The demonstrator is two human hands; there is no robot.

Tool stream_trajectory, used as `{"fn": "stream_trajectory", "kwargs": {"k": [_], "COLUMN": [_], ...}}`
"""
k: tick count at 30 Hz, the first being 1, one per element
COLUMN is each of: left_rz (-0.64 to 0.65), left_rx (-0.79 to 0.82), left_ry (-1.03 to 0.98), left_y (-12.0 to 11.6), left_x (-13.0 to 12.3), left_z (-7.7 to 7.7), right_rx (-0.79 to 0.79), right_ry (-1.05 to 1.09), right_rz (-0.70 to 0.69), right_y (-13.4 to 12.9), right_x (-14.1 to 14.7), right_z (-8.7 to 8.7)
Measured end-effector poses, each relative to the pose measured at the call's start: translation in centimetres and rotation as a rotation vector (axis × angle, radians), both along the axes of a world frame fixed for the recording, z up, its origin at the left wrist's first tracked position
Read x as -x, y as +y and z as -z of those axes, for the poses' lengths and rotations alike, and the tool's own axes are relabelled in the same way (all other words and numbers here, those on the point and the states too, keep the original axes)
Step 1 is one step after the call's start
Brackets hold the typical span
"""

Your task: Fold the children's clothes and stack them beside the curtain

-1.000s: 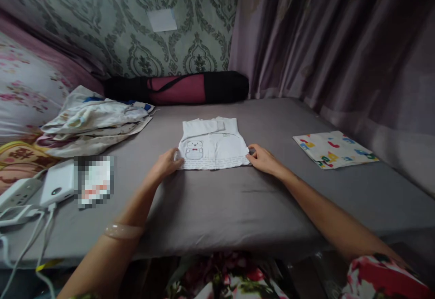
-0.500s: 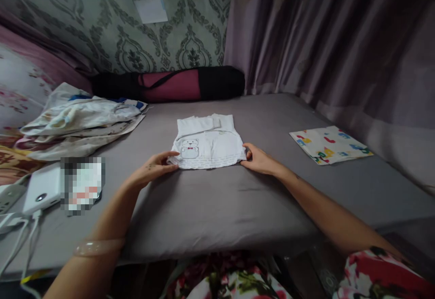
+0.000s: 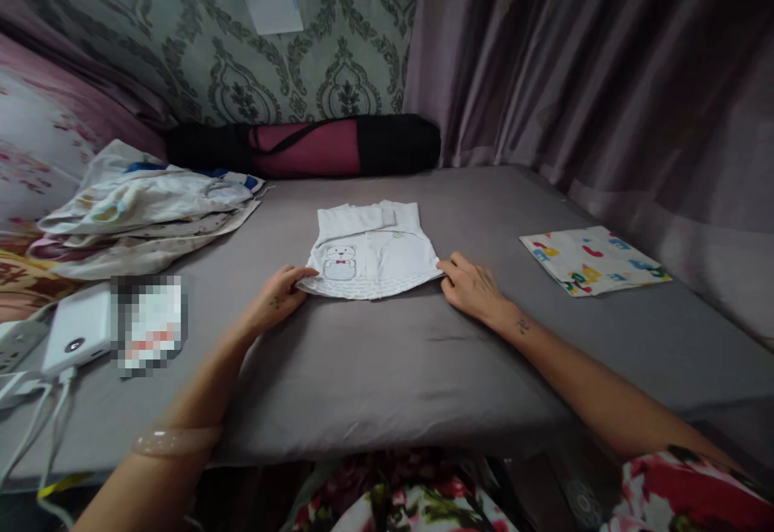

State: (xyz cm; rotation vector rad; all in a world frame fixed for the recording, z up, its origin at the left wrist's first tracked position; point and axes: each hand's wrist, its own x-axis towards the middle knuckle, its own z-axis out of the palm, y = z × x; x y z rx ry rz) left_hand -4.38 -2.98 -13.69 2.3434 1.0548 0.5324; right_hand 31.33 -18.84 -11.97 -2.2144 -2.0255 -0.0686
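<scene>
A small white baby shirt lies on the grey sheet in front of me, its sleeves folded across the top and a bear with a red bow printed on its left side. My left hand pinches the shirt's lower left corner between thumb and fingers. At the lower right corner, my right hand grips the hem with its fingers curled in. The hem is stretched between both hands in a shallow curve towards me.
Right of the shirt lies a folded cloth with colourful prints. Piled clothes are at the left, behind a white power bank with cables and a blurred-out item. A black and maroon long bag rests along the wall.
Both hands have closed more tightly on the hem corners, and my right hand has turned more knuckles-up. The hem is now spread a little wider and smoother.
</scene>
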Motion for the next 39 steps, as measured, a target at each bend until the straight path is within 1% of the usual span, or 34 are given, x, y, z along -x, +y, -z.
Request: {"fn": "stream_trajectory", "kwargs": {"k": [2,3,4,6,8,9,10,11,13,15,18,20,22,25,30,33,36,39], "left_rz": [-0.021,-0.011,0.020,0.151,0.292,0.329,0.339,0.321,0.230,0.119,-0.011,-0.064,-0.106,-0.154,-0.234,-0.277,-0.311,-0.366], "left_rx": [-0.140,-0.202,-0.254,-0.291,-0.225,-0.164,-0.094,-0.022,0.104,0.184,0.207,0.195,0.168,0.110,0.054,-0.010,-0.082,-0.125], "left_ry": [0.028,0.036,0.039,0.041,0.027,0.011,-0.014,-0.045,-0.123,-0.209,-0.323,-0.392,-0.458,-0.528,-0.541,-0.544,-0.520,-0.457], "left_y": [0.6,0.9,1.2,1.9,2.4,2.6,2.8,2.9,2.9,3.0,3.4,4.0,4.7,5.8,7.3,8.3,9.6,11.4], "left_x": [0.3,0.4,0.6,0.7,0.8,0.8,0.7,0.6,0.2,-0.3,-1.5,-2.5,-3.6,-5.1,-7.5,-8.8,-10.0,-10.9], "left_z": [0.6,0.8,0.9,1.0,0.9,0.8,0.6,0.4,-0.2,-0.9,-1.6,-1.7,-1.7,-1.5,-1.5,-1.2,-0.4,0.7], "right_rx": [-0.067,-0.106,-0.138,-0.165,-0.135,-0.110,-0.088,-0.073,-0.067,-0.070,-0.091,-0.152,-0.223,-0.288,-0.375,-0.444,-0.448,-0.402], "right_ry": [0.007,0.026,0.056,0.136,0.223,0.266,0.308,0.351,0.438,0.520,0.595,0.617,0.638,0.650,0.603,0.545,0.470,0.395], "right_rz": [-0.147,-0.223,-0.292,-0.400,-0.476,-0.499,-0.512,-0.513,-0.465,-0.354,-0.175,-0.114,-0.097,-0.091,-0.108,-0.118,-0.090,-0.038], "right_y": [0.2,0.4,0.7,1.3,2.1,2.4,2.8,3.1,3.8,4.4,5.6,6.6,7.7,9.4,12.0,13.4,14.9,16.5], "right_x": [-0.8,-1.3,-1.7,-2.5,-3.1,-3.3,-3.5,-3.7,-3.9,-4.0,-3.9,-3.8,-3.7,-3.8,-4.0,-4.1,-4.0,-4.1], "right_z": [0.2,0.4,0.6,1.0,1.4,1.6,1.7,1.7,1.4,0.9,0.2,-0.1,-0.2,-0.3,-0.3,-0.1,0.3,1.0]}}
